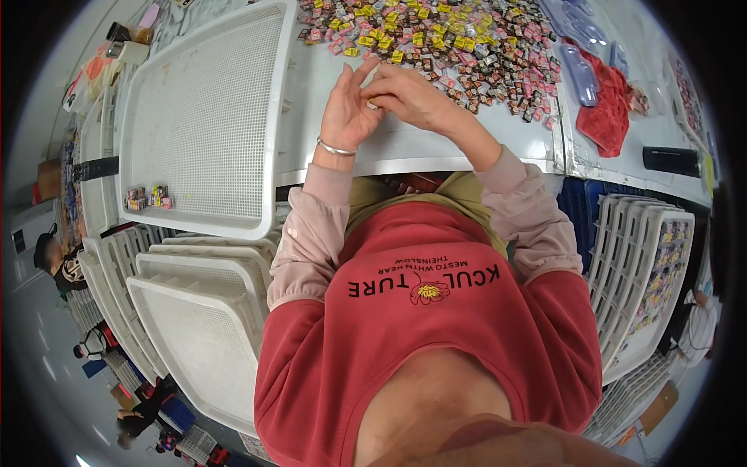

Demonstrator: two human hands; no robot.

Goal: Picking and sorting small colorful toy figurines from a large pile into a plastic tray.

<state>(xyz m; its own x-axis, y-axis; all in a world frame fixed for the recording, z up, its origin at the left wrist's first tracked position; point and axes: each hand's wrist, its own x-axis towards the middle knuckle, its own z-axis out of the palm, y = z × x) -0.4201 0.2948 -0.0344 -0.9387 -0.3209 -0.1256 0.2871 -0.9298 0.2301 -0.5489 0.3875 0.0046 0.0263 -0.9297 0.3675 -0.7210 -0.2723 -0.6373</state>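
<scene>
One small yellowish piece [373,103] is pinched by the right hand [409,96], left hand [348,115] loosely spread.

Yellow, pink and dark pieces [436,39] speckle a white table [311,93]; a white tray [210,117] shows a mesh pattern. A red sweatshirt [459,331] with black lettering [354,289] and yellow-centred flower [429,292] pairs with pale pink sleeves [307,237], khaki trousers [366,196], silver bangle [337,149].

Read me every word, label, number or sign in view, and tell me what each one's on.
Red sweatshirt: bold and smaller black lettering beside a flower print; I won't repeat the wording.
Small piled pieces: printed, too small to read.
Small pieces in the white tray: too small to read.
Elsewhere: nothing I can make out clearly.
</scene>
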